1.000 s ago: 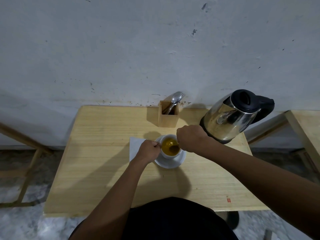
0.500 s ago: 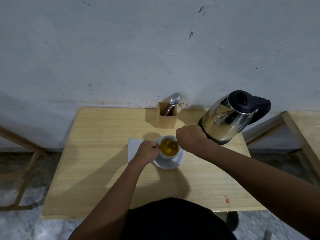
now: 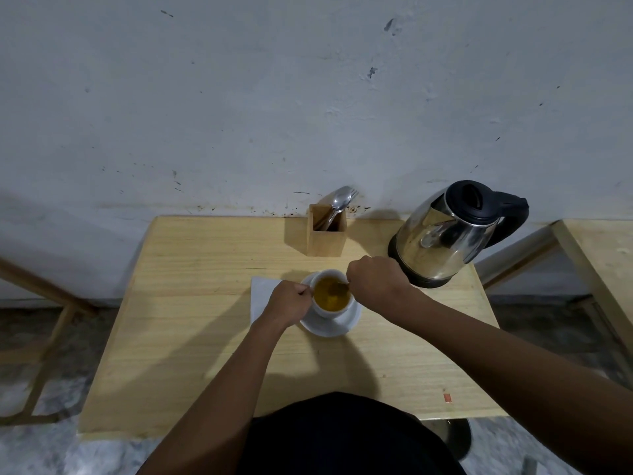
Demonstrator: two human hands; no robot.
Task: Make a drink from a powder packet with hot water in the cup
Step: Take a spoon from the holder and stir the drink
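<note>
A white cup [image 3: 330, 311] full of yellow-brown drink stands on a white saucer [image 3: 339, 326] in the middle of the wooden table [image 3: 191, 330]. My left hand [image 3: 289, 301] grips the cup's left side, at the handle. My right hand [image 3: 375, 281] is closed on a spoon [image 3: 337, 289] whose bowl dips into the drink; the spoon's handle is hidden in my fist. A steel kettle [image 3: 445, 236] with a black lid stands just behind my right hand.
A white paper napkin [image 3: 262, 293] lies left of the saucer, partly under my left hand. A wooden holder [image 3: 325, 236] with spoons stands at the wall. A second table [image 3: 603, 269] is at the right, a wooden frame [image 3: 44, 320] at the left.
The spoon has shifted a little inside the cup, with my right hand shifting slightly above it. My left hand stays on the cup. The camera view has drifted slightly.
</note>
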